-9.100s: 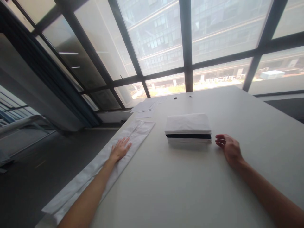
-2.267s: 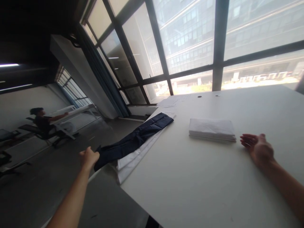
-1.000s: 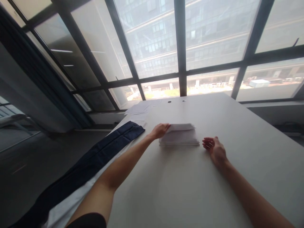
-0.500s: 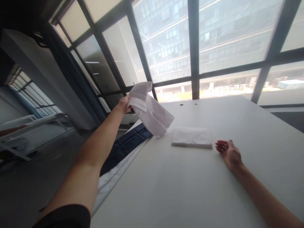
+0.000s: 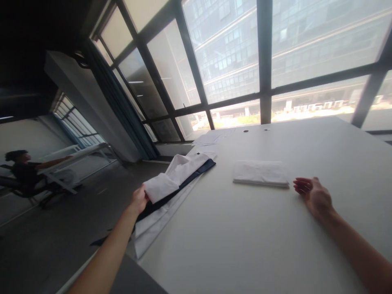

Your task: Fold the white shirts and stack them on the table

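At the table's left edge my left hand (image 5: 140,199) pinches one end of a white cloth (image 5: 163,185), whose far part lies over a dark blue cloth (image 5: 200,171). Beneath the blue one, more white fabric (image 5: 156,222) hangs over the edge. My right hand (image 5: 315,196) rests with curled but parted fingers on the right, holding nothing. Just left of its fingertips sits a flat folded white cloth (image 5: 260,172), apart from the hand.
The white table (image 5: 245,237) stretches toward tall windows (image 5: 232,53). Sheets of paper (image 5: 206,141) lie near its far left corner. A seated person (image 5: 26,171) is at another table on the far left, beyond a grey floor (image 5: 101,200).
My left hand has come down and left with the white cloth, which now lies over the blue one instead of hanging in the air. The view has turned left; a seated person now shows.
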Tool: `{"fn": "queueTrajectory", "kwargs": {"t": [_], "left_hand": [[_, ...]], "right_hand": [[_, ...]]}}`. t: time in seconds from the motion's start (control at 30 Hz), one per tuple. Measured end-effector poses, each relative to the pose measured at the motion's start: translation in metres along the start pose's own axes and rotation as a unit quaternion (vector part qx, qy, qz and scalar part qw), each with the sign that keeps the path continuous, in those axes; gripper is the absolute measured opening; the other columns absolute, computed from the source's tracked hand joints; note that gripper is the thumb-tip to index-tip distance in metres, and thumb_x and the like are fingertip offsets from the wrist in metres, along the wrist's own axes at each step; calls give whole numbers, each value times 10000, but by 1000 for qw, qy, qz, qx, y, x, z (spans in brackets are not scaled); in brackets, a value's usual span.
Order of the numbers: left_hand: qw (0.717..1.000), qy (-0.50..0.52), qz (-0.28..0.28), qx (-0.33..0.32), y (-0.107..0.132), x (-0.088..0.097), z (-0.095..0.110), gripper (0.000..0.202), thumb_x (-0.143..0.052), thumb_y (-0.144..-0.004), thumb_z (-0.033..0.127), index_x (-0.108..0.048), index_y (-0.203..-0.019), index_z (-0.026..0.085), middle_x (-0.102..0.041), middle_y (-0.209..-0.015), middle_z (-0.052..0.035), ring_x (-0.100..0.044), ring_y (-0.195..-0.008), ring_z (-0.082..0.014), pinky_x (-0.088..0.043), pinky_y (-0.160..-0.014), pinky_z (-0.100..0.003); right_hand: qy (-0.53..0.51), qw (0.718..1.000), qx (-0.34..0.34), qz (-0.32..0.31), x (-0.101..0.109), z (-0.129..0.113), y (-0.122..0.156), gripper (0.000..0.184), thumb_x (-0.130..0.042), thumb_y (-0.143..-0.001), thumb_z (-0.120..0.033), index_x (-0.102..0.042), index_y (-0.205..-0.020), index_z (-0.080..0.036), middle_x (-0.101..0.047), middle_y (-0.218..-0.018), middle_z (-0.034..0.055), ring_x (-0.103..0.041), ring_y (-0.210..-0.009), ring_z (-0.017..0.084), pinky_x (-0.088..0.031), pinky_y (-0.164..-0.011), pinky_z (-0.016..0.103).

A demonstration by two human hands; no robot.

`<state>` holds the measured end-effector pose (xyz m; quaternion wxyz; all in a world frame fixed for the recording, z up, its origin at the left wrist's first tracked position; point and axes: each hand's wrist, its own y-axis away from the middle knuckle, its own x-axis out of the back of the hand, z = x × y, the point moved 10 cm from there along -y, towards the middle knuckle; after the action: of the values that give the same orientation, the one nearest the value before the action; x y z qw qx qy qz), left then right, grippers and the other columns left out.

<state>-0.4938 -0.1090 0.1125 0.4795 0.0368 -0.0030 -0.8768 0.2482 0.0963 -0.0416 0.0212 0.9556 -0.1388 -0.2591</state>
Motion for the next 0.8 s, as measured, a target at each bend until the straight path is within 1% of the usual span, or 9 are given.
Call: {"fn": "queueTrajectory", "kwargs": {"t": [0.07, 0.17, 0.23, 0.37, 0.47, 0.53, 0.6, 0.67, 0.8], "left_hand": [[991, -137, -7, 4, 8, 29, -13, 145, -539, -915, 184, -627, -810, 138, -659, -679, -54, -634, -519, -181, -521, -507, -285], [918, -391, -18, -59, 5, 41, 1, 218, -572, -867, 284, -630, -696, 164, -672, -675, -92, -689, -621, -260, -518, -551, -316], [869, -470, -8, -151, -1, 25, 24, 215, -549, -862, 315, -658, -730, 186, -706, -790, -113, -707, -829, -297, -531, -691, -337], [768, -565, -59, -295, -12, -51, 39, 300, -471, -881, 299, -706, -1045, 210, -669, -1239, -130, -595, -1186, -276, -432, -1012, -351], [759, -584, -87, -273, -27, -87, 21, 266, -571, -829, 402, -722, -935, 210, -695, -1178, -131, -613, -1145, -295, -431, -1007, -367], [774, -578, -78, -248, -36, -91, 13, 261, -663, -745, 458, -684, -745, 198, -723, -989, -138, -650, -1034, -314, -469, -922, -361], [791, -563, -55, -233, -40, -78, 15, 291, -685, -706, 467, -600, -622, 202, -705, -830, -119, -658, -952, -304, -482, -836, -328], [809, -541, -16, -229, -38, -46, 24, 308, -619, -751, 469, -533, -602, 213, -668, -739, -85, -651, -907, -279, -476, -770, -298], [858, -462, 88, -207, -16, 63, 44, 212, -483, -816, 423, -496, -731, 230, -602, -686, -36, -629, -880, -283, -474, -711, -329]], "right_hand": [[6, 1000, -2, 9, 1, -1, 1, 515, -343, -1036, -411, -699, -806, -119, -700, -788, 118, -664, -682, 157, -539, -696, 282], [12, 1000, 4, 18, 1, -4, 3, 522, -325, -1042, -385, -692, -788, -114, -694, -766, 118, -660, -672, 162, -533, -697, 290], [14, 1000, 8, 22, 0, -6, 5, 531, -302, -1047, -351, -689, -774, -110, -692, -750, 120, -660, -663, 163, -529, -697, 292], [19, 999, -3, 27, -2, -8, 9, 545, -284, -1049, -314, -687, -746, -107, -690, -720, 118, -650, -633, 156, -522, -685, 287], [20, 999, -3, 30, -4, -11, 14, 539, -294, -1047, -303, -690, -739, -107, -689, -709, 112, -647, -629, 153, -521, -678, 283], [19, 999, -2, 35, -5, -13, 16, 539, -296, -1046, -294, -689, -729, -106, -687, -705, 113, -645, -628, 154, -522, -676, 284], [18, 999, -6, 37, -5, -13, 17, 535, -300, -1043, -286, -687, -722, -105, -685, -704, 115, -643, -628, 156, -523, -678, 289], [15, 999, -10, 32, -6, -11, 15, 527, -307, -1041, -290, -689, -728, -107, -685, -709, 116, -642, -635, 159, -522, -680, 294], [9, 1000, -5, 27, -3, -6, 8, 520, -315, -1042, -335, -689, -748, -124, -685, -725, 113, -642, -664, 171, -519, -687, 310]]}}
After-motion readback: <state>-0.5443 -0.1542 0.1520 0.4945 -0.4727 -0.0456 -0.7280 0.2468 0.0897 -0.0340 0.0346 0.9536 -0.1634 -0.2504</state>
